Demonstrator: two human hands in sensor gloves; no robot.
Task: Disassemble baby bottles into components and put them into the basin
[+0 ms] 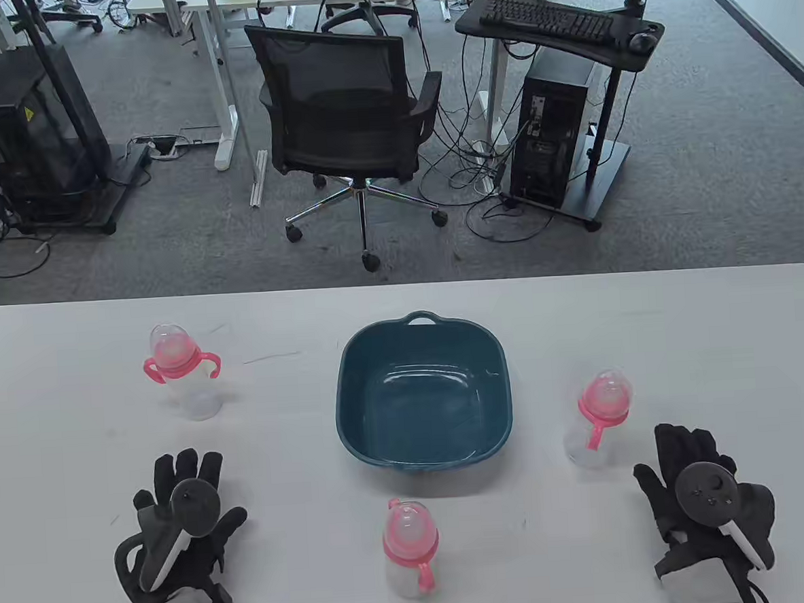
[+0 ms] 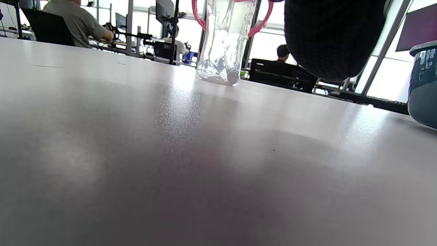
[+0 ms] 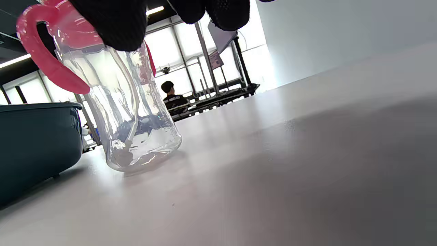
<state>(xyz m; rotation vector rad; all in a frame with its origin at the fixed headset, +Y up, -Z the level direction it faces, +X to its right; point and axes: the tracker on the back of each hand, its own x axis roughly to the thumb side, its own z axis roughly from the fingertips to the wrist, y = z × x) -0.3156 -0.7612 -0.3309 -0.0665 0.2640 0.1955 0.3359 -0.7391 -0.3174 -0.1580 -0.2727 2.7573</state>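
Currently, both hands are laid flat on the worktop (image 1: 648, 314) at its near edge, fingers extended and nothing gripped. The left hand (image 1: 178, 533) is placed at the left, the right hand (image 1: 703, 494) at the right; this is judged to be a rest pose, with no step of the disassembly begun.

Between the hands, nearest the edge, the near bottle (image 1: 409, 546) is stood upright with its pink collar, handles and clear cap fitted. Just beyond the right hand, the right bottle (image 1: 598, 417) is stood likewise, fully assembled; a straw inside it is shown in the right wrist view. The basin (image 1: 424, 392) is set at the centre, between the bottles, presumably so that parts can be dropped in from either side. It holds nothing. Farthest back on the left, the left bottle (image 1: 183, 369) is stood upright, well apart from the basin.
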